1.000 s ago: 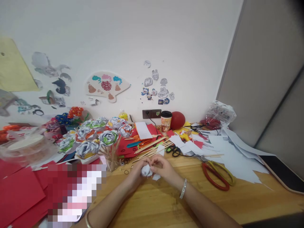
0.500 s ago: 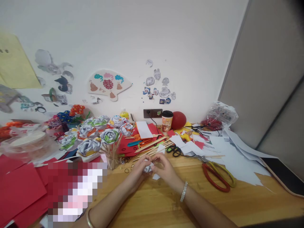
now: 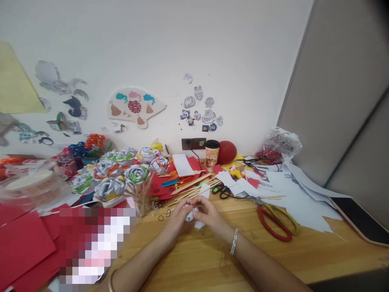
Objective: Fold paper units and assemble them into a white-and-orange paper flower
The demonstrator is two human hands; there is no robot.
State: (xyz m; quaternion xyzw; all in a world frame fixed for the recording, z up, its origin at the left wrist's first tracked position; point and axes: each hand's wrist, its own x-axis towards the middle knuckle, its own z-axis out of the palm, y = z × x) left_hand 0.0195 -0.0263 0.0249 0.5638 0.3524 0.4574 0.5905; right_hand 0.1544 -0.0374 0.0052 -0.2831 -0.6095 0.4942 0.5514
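Observation:
Between both hands, low over the wooden table, is a small piece of folded white paper, mostly covered by my fingers. My left hand grips its left side, thumb on the near face. From the other side my right hand, with a sparkling bracelet at the wrist, pinches it, fingertips meeting those of the left. Just below the right fingers a white paper scrap lies on the table. Several white paper roses with coloured edges, such as the green-edged paper rose, stand to the left.
Wooden sticks and black-handled scissors lie beyond my hands. Large scissors with red and yellow handles rest at right, near white paper sheets. A lidded cup stands behind. Red paper covers the left side.
The view has shifted slightly, so the surroundings sit a little further left. My right fingers have moved slightly on the paper, and both hands stay in about the same place.

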